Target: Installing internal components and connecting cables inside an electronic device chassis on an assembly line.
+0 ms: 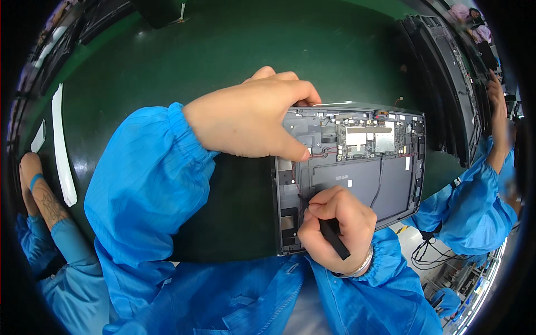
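Observation:
An opened tablet-like device (357,184) lies on the green table, its inside facing up, with a circuit board (371,137), thin red wires and a black cable showing. My left hand (257,114) grips its far left corner: the thumb presses on the inside, and the other fingers reach over the far edge, partly hidden. Low over the device's left part, my right hand (340,223) pinches a short black flat stick (335,239) that slants down toward me. Its exact kind is unclear, and the fingers cover its working end.
Several similar dark device housings (446,89) stand stacked at the right. A white strip (63,145) lies at the left of the green table (335,50). Co-workers' arms show at the left (53,206) and right (496,134). Black cables (430,251) hang at the lower right.

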Demonstrator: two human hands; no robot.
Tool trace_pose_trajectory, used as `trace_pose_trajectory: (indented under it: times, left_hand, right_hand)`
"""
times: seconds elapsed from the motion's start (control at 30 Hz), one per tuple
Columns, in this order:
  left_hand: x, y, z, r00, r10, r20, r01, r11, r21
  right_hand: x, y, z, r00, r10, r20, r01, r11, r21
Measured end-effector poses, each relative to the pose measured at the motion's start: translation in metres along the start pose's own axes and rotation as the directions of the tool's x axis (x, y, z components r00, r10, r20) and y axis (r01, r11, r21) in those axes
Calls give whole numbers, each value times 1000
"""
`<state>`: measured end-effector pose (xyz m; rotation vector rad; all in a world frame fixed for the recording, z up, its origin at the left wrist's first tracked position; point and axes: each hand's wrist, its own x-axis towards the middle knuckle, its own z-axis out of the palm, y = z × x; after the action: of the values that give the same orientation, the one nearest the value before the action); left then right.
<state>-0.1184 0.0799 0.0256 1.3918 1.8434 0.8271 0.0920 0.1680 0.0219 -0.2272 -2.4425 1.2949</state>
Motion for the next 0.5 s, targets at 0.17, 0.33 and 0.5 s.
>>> trace_pose_trajectory:
  times: [0.17,0.33,0.5]
  left_hand:
    - [-3,-3,3,999,6,-34,-7,1000,-11]
    - [-4,-2,4,999,26,-32,-26,1000,-14]
    - [-3,1,4,1000,-4,-28,3,999,-36]
  right_hand:
    - [0,-1,-1,1000,22,2,-22,1000,14]
    - [0,-7,0,1000,-11,3,11,999,-52]
    - [-15,-6,-1,1000,-16,9,16,1000,-17]
